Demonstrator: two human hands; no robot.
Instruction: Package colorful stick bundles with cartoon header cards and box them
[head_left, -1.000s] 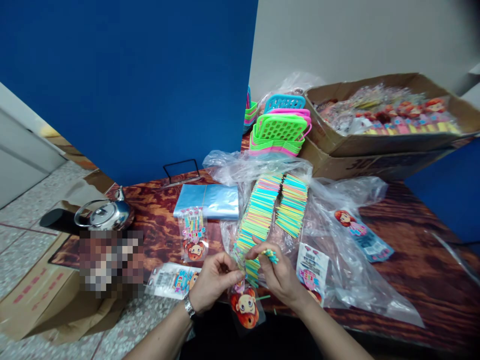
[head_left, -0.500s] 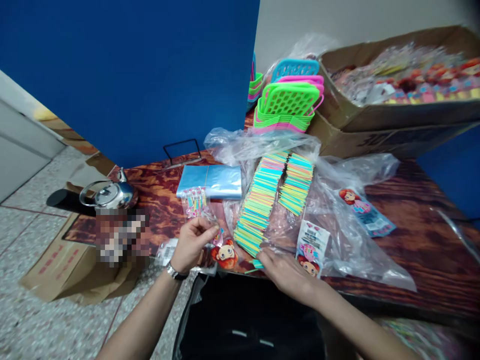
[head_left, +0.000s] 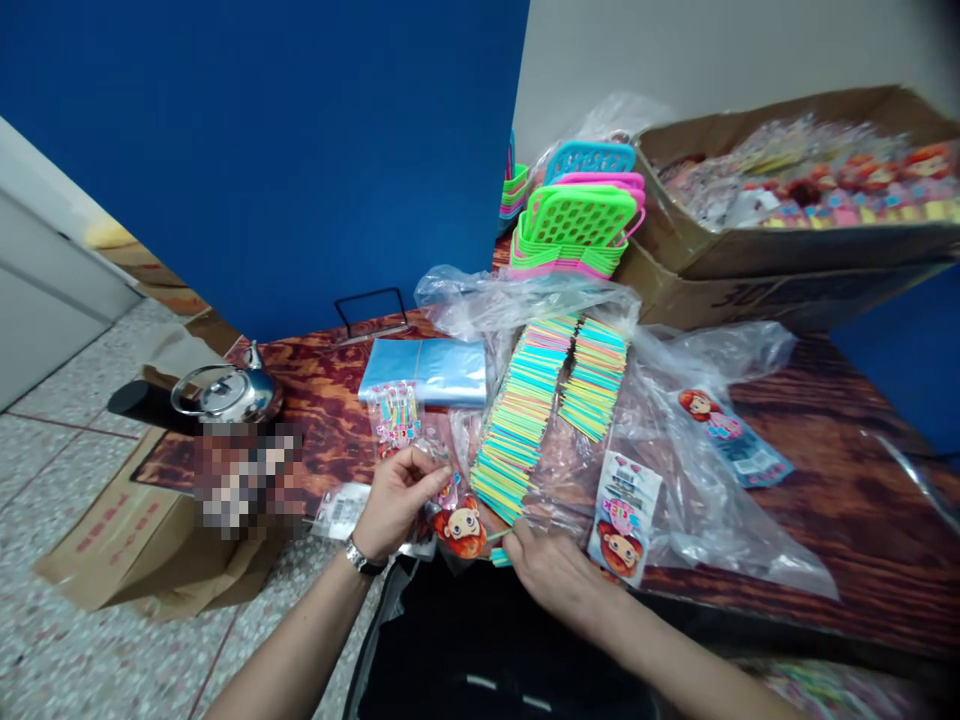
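My left hand (head_left: pixel 397 500), with a watch on its wrist, pinches a small printed plastic packet (head_left: pixel 461 530) between thumb and fingers. The packet shows a red-haired cartoon figure. Closed fingertips of my right hand (head_left: pixel 555 575) grip a few thin coloured sticks (head_left: pixel 499 557), whose ends point left, close to the packet's edge. Whether they touch the packet I cannot tell. Just beyond my right hand lies a long row of yellow, blue and pink sticks (head_left: pixel 517 420), with a shorter row (head_left: pixel 594 385) beside it, both on clear plastic sheeting (head_left: pixel 667 480).
Flat printed packets (head_left: pixel 626 510) lie right of my hand. Blue-tinted plastic sleeves (head_left: pixel 427 370) lie behind my left hand. Stacked green and pink baskets (head_left: pixel 577 225) and a cardboard box (head_left: pixel 787 250) of packets stand at the back. A metal kettle (head_left: pixel 232 392) is at left.
My right hand has shifted slightly left, bringing the stick ends nearer the packet. My left hand has kept its pinch. The whole view has moved a little.
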